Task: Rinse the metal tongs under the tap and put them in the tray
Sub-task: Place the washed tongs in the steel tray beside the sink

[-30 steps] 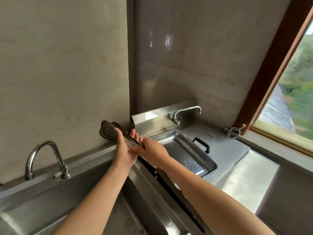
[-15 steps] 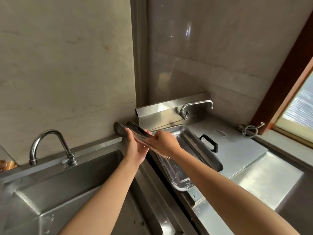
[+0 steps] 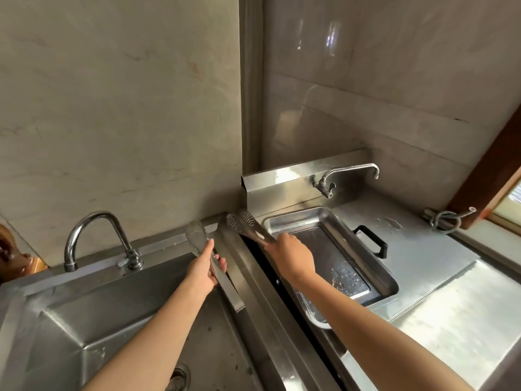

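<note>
My left hand [image 3: 205, 270] grips one pair of metal tongs [image 3: 196, 237] by the shaft. Its spoon-shaped head points up and away, and its handle end slants down over the right rim of the sink [image 3: 118, 311]. My right hand [image 3: 293, 255] grips a second pair of tongs [image 3: 239, 222] with perforated heads, held over the dark gap at the left edge of the steel tray [image 3: 349, 231]. The curved tap [image 3: 94, 220] stands at the back of the sink, left of both hands. I see no water coming from it.
A second tap [image 3: 351, 172] sticks out from the steel backsplash above the tray. The tray has a black handle [image 3: 375, 242] and sits in a wet steel counter [image 3: 417, 249]. A coiled hose [image 3: 445, 220] lies by the window frame. The sink drain [image 3: 177, 378] shows at the bottom.
My hands, which held the tongs together in one bundle, have drawn apart. The left hand carried one pair toward the sink; the right hand keeps the other by the tray.
</note>
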Demonstrator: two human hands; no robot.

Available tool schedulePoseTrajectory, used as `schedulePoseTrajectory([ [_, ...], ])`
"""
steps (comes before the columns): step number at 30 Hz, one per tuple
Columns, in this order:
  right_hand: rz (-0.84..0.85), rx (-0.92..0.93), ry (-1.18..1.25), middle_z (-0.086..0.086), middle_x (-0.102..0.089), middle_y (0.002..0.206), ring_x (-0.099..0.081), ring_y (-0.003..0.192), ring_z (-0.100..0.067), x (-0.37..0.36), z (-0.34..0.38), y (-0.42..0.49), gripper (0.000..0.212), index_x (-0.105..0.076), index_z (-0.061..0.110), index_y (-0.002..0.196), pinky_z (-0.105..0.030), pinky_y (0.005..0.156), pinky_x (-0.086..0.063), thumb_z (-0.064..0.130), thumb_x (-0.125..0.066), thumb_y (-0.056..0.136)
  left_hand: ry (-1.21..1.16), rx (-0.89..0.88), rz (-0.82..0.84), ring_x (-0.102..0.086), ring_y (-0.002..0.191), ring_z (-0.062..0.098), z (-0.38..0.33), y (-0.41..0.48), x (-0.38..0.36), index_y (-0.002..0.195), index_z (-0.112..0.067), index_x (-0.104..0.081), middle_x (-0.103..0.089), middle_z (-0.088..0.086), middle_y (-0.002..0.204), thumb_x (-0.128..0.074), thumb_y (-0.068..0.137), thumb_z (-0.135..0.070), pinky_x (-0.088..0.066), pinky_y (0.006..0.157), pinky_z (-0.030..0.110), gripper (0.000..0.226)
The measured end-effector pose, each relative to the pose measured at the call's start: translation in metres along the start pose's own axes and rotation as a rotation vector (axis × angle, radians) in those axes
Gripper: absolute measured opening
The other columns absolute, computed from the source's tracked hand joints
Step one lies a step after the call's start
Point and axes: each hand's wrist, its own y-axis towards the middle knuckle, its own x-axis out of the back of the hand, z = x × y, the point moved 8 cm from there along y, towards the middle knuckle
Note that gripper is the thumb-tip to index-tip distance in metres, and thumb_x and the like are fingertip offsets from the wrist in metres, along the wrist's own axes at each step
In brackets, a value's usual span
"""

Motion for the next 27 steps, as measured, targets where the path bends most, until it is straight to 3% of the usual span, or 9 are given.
schedulePoseTrajectory([
  [5, -0.126, -0.134, 0.032, -0.012, -0.058, 0.108, -0.061, 0.091, -0.032, 0.001, -0.055, 0.004, 0.037, -0.049, 0.007, 0.107, -0.039, 0.070, -0.047, 0.041, -0.046, 0.093, 0.051, 0.007, 0.001, -0.053, 0.066, 0.016, 0.001, 0.012, -0.006, 0.081, -0.009, -0.052, -0.049, 0.005, 0.075, -0.068, 0.083, -0.024, -0.049, 0.062, 0.029, 0.022],
  [9, -0.190, -0.231, 0.009, -0.014, -0.056, 0.105, -0.057, 0.085, -0.030, 0.003, -0.113, 0.000, 0.032, -0.046, 0.006, 0.101, -0.034, 0.063, -0.038, 0.037, -0.049, 0.093, 0.108, 0.039, 0.030, -0.058, 0.075, 0.017, 0.016, 0.022, -0.020, 0.095, -0.009, -0.056, -0.053, 0.007, 0.081, -0.069, 0.080, -0.017, -0.052, 0.070, 0.036, 0.022],
  [16, -0.231, -0.373, -0.071, -0.014, -0.060, 0.105, -0.056, 0.093, -0.030, -0.004, -0.198, -0.011, 0.033, -0.052, 0.004, 0.100, -0.038, 0.075, -0.045, 0.035, -0.054, 0.091, 0.286, -0.001, 0.070, -0.063, 0.085, 0.018, 0.030, 0.032, -0.036, 0.100, -0.014, -0.059, -0.064, 0.005, 0.095, -0.072, 0.079, -0.022, -0.052, 0.068, 0.035, 0.026],
  [19, -0.225, -0.388, -0.067, -0.015, -0.061, 0.105, -0.055, 0.095, -0.030, -0.007, -0.215, -0.008, 0.035, -0.053, 0.003, 0.101, -0.037, 0.076, -0.044, 0.036, -0.055, 0.090, 0.345, -0.002, 0.087, -0.061, 0.094, 0.017, 0.033, 0.031, -0.043, 0.115, -0.019, -0.055, -0.066, 0.004, 0.106, -0.073, 0.077, -0.030, -0.049, 0.070, 0.033, 0.044],
  [23, -0.212, -0.362, -0.059, -0.015, -0.061, 0.110, -0.056, 0.099, -0.030, -0.012, -0.221, 0.003, 0.037, -0.054, 0.003, 0.105, -0.037, 0.080, -0.046, 0.036, -0.057, 0.089, 0.340, 0.019, 0.140, -0.062, 0.094, 0.015, 0.041, 0.028, -0.053, 0.111, -0.018, -0.058, -0.069, 0.003, 0.102, -0.071, 0.078, -0.032, -0.048, 0.067, 0.030, 0.039],
  [27, -0.179, -0.387, -0.057, -0.016, -0.060, 0.111, -0.055, 0.101, -0.032, -0.018, -0.223, 0.012, 0.038, -0.054, 0.002, 0.103, -0.039, 0.083, -0.045, 0.037, -0.058, 0.088, 0.335, 0.011, 0.167, -0.063, 0.092, 0.017, 0.044, 0.023, -0.055, 0.109, -0.015, -0.058, -0.067, 0.005, 0.098, -0.070, 0.079, -0.029, -0.050, 0.074, 0.031, 0.035],
])
